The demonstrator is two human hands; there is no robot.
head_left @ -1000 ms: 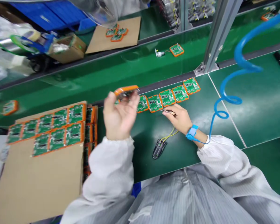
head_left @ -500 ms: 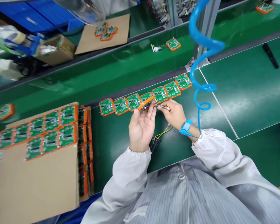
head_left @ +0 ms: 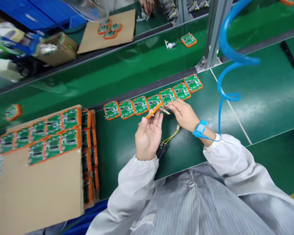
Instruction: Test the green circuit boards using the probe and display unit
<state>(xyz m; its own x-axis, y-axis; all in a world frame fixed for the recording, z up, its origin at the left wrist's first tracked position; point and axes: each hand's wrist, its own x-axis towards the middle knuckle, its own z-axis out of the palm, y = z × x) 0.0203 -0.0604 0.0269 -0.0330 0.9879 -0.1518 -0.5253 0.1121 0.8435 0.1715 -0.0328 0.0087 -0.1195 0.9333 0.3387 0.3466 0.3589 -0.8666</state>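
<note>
My left hand (head_left: 148, 135) holds an orange-framed circuit board (head_left: 154, 110) by its edge, tilted up above the green mat (head_left: 127, 143). My right hand (head_left: 185, 114), with a blue wrist strap (head_left: 200, 129), pinches tweezers (head_left: 165, 110) whose tips touch that board. Behind both hands a row of several orange-framed green boards (head_left: 139, 105) lies along the mat's far edge. A small black holder with yellow wires (head_left: 163, 149) lies on the mat between my wrists.
At left, a cardboard sheet (head_left: 39, 189) carries more boards, with stacks of boards (head_left: 89, 153) beside it. A green conveyor (head_left: 117, 76) runs behind, with single boards (head_left: 188, 39) on it. A blue coiled cord (head_left: 229, 55) hangs at right beside a metal post (head_left: 214, 29). Another person's hand (head_left: 147, 5) shows at the top.
My left hand came down and right from above the row with the board, meeting my right hand. The tweezers now touch the board, which is tilted more steeply.
</note>
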